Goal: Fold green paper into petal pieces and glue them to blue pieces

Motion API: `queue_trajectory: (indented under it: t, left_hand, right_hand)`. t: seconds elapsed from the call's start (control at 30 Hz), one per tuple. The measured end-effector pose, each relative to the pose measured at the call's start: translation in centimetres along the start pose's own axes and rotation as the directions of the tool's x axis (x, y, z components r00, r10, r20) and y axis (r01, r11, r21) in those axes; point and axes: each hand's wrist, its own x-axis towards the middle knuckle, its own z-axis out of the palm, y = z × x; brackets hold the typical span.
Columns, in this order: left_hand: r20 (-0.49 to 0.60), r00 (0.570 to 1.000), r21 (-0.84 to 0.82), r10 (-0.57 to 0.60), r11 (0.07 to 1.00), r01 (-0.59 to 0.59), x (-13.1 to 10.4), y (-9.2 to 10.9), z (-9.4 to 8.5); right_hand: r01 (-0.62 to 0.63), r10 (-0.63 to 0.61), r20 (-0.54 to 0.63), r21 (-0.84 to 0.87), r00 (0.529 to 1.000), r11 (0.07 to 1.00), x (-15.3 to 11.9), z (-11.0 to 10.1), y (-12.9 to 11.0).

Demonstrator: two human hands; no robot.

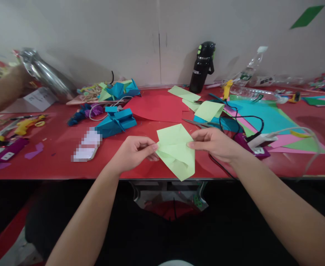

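A pale green sheet of paper [177, 151], creased and partly folded, is held up between my two hands over the front edge of the red table [151, 170]. My left hand [137, 150] pinches its left edge between thumb and fingers. On the opposite side, my right hand [210, 143] grips the right edge the same way. Beyond the paper lie scissors [197, 123], their handles partly hidden, and another pale green paper [210, 110]. A folded blue paper piece [116, 121] rests past my left hand.
A phone [87, 146] lies left of my hands. Purple power strips [252, 146] and cables sit at right, near stacked coloured paper [259, 116]. A black bottle [202, 68] stands by the wall. At far left another person's hand [20, 79] is near a metal flask [50, 75].
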Motion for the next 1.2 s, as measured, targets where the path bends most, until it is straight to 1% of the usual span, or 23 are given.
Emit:
queue_trajectory:
  t: [0.1, 0.17, 0.27, 0.33, 0.4, 0.47, 0.53, 0.7, 0.77, 0.9, 1.07, 1.2]
  left_hand:
    - [-0.011, 1.0, -0.008, 0.01, 1.0, -0.01, 0.0, -0.1, 0.4]
    - [-0.025, 0.999, -0.016, 0.026, 1.0, -0.027, 0.1, -0.2, 1.0]
    - [-0.043, 0.999, -0.018, 0.032, 0.999, -0.033, 0.2, -0.5, 2.1]
    - [-0.05, 0.998, -0.02, 0.026, 0.999, -0.027, 0.3, -0.6, 2.7]
    - [-0.042, 0.999, -0.028, 0.02, 0.999, -0.021, 0.3, -0.7, 3.0]
    - [-0.028, 0.999, -0.038, 0.016, 0.999, -0.017, 0.3, -0.7, 3.1]
    - [-0.019, 1.0, -0.04, 0.013, 0.999, -0.013, 0.3, -0.7, 3.0]
    - [0.036, 0.999, 0.021, 0.018, 1.0, -0.019, 0.2, -0.6, 2.9]
    - [0.071, 0.997, 0.033, 0.011, 0.999, -0.014, 0.1, -0.5, 3.0]
    - [0.11, 0.994, 0.041, -0.003, 0.999, -0.002, 0.1, -0.6, 3.0]
    - [0.073, 0.997, 0.041, 0.019, 0.999, -0.022, 0.2, -1.0, 3.0]
    - [0.06, 0.998, 0.028, 0.004, 1.0, -0.005, 0.3, -1.3, 3.1]
  right_hand:
    - [0.012, -0.013, 0.039, 0.025, 0.999, 1.0, -0.1, 0.3, 0.0]
    - [0.035, -0.037, 0.041, 0.059, 0.998, 0.998, -0.3, 1.0, -0.1]
    - [0.022, -0.023, 0.012, 0.087, 1.0, 0.996, -0.6, 2.4, -0.3]
    - [0.007, -0.007, -0.011, 0.055, 1.0, 0.998, -0.7, 3.1, -0.4]
    - [-0.002, 0.003, -0.039, 0.018, 0.999, 1.0, -0.7, 3.3, -0.4]
    - [-0.006, 0.007, -0.053, 0.01, 0.999, 1.0, -0.6, 3.0, -0.4]
    - [0.002, -0.001, -0.031, 0.014, 1.0, 1.0, -0.5, 2.4, -0.3]
    - [0.022, -0.017, 0.141, -0.036, 0.99, 0.999, -0.5, 1.4, -0.1]
    - [0.018, -0.009, 0.164, -0.051, 0.986, 0.999, -0.5, 1.4, 0.1]
    - [-0.029, 0.034, 0.153, -0.033, 0.988, 0.999, -0.4, 1.9, 0.4]
    - [-0.024, 0.022, 0.079, 0.029, 0.997, 0.999, -0.4, 2.6, 0.7]
    - [-0.063, 0.058, 0.081, 0.05, 0.995, 0.997, -0.4, 3.1, 0.8]
